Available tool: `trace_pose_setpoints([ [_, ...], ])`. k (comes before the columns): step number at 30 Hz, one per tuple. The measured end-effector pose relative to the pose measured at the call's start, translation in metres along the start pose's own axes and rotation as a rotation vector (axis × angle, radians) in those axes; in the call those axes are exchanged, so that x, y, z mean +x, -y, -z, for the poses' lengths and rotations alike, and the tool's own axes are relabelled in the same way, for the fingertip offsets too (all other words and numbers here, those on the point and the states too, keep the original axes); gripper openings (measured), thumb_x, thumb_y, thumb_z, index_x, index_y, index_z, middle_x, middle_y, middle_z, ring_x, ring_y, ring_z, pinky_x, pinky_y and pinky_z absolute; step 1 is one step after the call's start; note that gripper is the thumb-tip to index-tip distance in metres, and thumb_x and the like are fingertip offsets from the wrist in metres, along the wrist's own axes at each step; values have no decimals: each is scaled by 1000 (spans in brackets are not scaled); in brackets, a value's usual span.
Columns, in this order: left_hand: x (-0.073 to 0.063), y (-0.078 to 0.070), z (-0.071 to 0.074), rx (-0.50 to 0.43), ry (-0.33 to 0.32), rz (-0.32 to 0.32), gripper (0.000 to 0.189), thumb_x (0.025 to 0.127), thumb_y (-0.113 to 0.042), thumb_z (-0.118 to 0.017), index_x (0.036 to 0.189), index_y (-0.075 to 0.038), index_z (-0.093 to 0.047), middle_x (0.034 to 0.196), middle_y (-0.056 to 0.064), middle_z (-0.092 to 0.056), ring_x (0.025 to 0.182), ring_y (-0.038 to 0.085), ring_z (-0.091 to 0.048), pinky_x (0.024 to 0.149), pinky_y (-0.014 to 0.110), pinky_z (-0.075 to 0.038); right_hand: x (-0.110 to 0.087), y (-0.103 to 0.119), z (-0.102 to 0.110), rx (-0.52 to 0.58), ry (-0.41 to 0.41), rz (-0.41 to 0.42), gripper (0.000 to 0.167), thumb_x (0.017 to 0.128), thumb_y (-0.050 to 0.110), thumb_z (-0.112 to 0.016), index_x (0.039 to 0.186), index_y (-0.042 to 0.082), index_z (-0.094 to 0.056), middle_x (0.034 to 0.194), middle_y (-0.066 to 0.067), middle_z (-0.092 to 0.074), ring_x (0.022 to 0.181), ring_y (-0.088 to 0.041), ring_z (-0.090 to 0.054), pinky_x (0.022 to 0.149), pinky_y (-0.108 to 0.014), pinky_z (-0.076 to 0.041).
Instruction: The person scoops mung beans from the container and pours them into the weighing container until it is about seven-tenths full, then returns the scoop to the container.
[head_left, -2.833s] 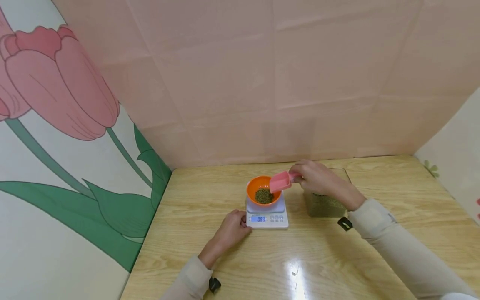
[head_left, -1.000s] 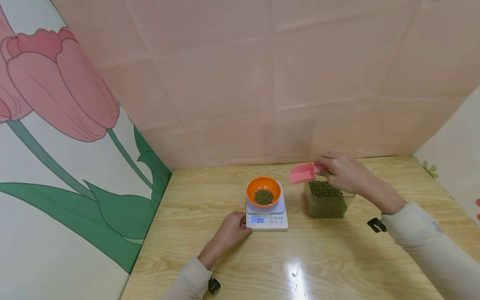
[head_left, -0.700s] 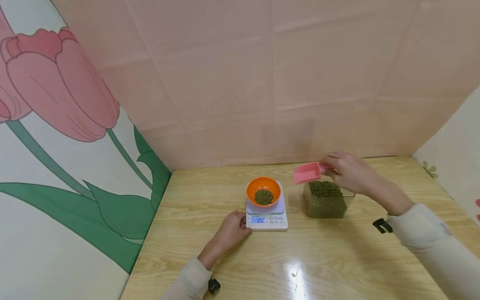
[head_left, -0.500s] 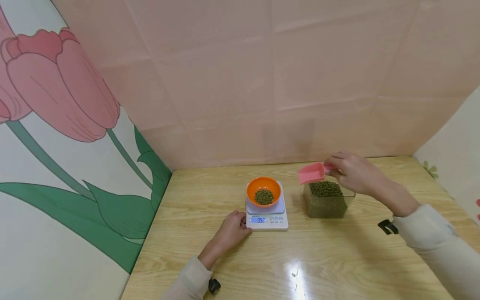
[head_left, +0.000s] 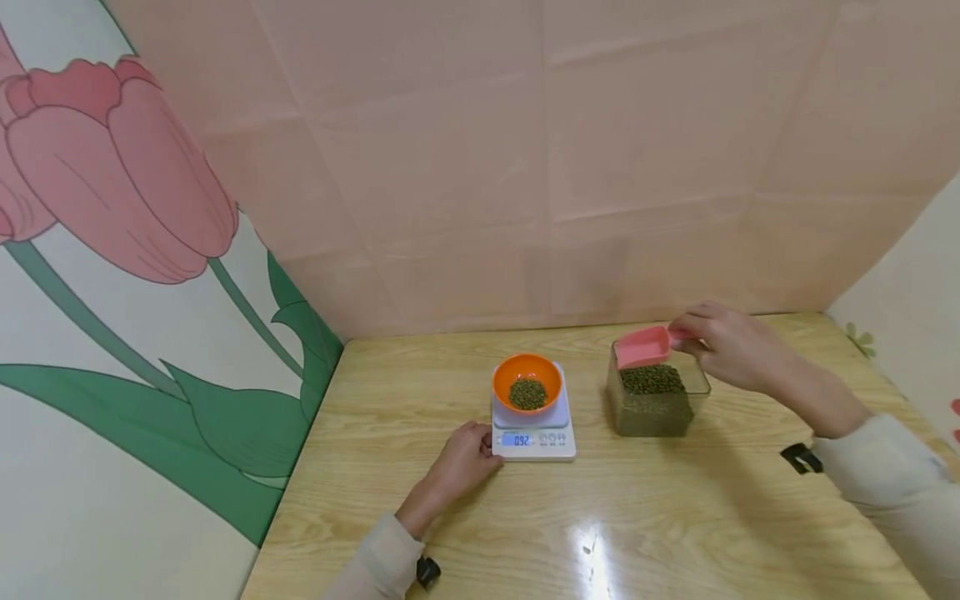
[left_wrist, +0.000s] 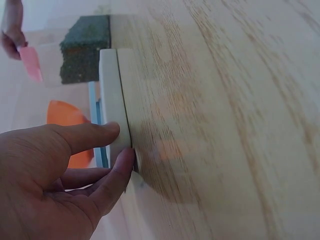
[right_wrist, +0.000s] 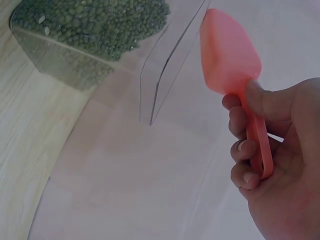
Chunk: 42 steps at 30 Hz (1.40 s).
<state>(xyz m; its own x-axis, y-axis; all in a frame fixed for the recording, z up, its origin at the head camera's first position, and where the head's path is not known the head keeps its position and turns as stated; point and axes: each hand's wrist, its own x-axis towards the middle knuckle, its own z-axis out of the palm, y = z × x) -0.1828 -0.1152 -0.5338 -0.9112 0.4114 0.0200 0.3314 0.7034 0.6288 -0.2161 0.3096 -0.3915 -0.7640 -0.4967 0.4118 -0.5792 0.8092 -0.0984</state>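
Note:
My right hand [head_left: 731, 346] grips the handle of a pink scoop [right_wrist: 230, 52], fingers wrapped around it. The scoop's bowl looks empty and overlaps the back of a clear container [head_left: 652, 417] partly filled with mung beans [right_wrist: 95, 22]. My left hand [head_left: 459, 460] pinches the front left corner of a white digital kitchen scale [head_left: 536, 451], thumb and a finger on its edge in the left wrist view [left_wrist: 112, 132]. An orange bowl [head_left: 527, 363] stands on the scale's platform with a small heap of mung beans [head_left: 528, 394] inside. The lit display reads 092, its decimal mark too small to make out.
The wooden table [head_left: 637, 525] meets a pink-beige covered wall [head_left: 465, 208] at its back edge. On the left stands a wall with a painted tulip [head_left: 142, 175]. The container is to the right of the scale, with a gap between them.
My right hand has moved right with the scoop, from tilted over the orange bowl to over the bean container. The left hand, scale and bowl have stayed put.

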Motion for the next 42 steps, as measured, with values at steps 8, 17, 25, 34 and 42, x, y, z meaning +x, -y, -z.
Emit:
trace_pose_setpoints([
  [8, 0, -1, 0, -5, 1, 8, 18, 89, -7, -85, 98, -1, -70, 87, 2, -59, 78, 8, -50, 67, 19, -47, -2, -4, 7, -23, 15, -12, 14, 90, 5, -81, 104, 2, -78, 102, -12, -77, 97, -34, -70, 86, -57, -57],
  [17, 0, -1, 1, -6, -2, 13, 18, 89, -8, -85, 98, -1, -71, 88, 2, -59, 78, 7, -51, 67, 19, -48, -7, -12, 8, -41, 50, -33, 12, 92, 5, -80, 103, 3, -77, 99, -9, -74, 92, -31, -69, 82, -55, -57],
  [25, -1, -1, 1, 5, -6, 9, 18, 89, -8, -85, 97, -1, -70, 88, 6, -61, 78, 8, -50, 66, 19, -47, -10, -16, 8, -58, 84, -52, 12, 91, 5, -78, 102, 1, -78, 99, -12, -74, 91, -33, -69, 81, -57, -57],
  [34, -2, -3, 3, 8, -5, 11, 18, 90, -8, -85, 98, -1, -70, 89, 9, -63, 78, 8, -49, 66, 19, -46, -10, -18, 7, -83, 134, -42, 10, 91, 4, -75, 101, 3, -78, 93, -6, -71, 87, -27, -65, 75, -51, -57],
  [42, -3, -3, 3, 8, -1, 11, 18, 89, -8, -85, 95, -1, -69, 88, 8, -62, 77, 9, -49, 65, 19, -45, -8, -15, 2, -111, 171, -13, 13, 86, 0, -73, 97, 4, -78, 88, -3, -69, 83, -24, -63, 70, -46, -55],
])
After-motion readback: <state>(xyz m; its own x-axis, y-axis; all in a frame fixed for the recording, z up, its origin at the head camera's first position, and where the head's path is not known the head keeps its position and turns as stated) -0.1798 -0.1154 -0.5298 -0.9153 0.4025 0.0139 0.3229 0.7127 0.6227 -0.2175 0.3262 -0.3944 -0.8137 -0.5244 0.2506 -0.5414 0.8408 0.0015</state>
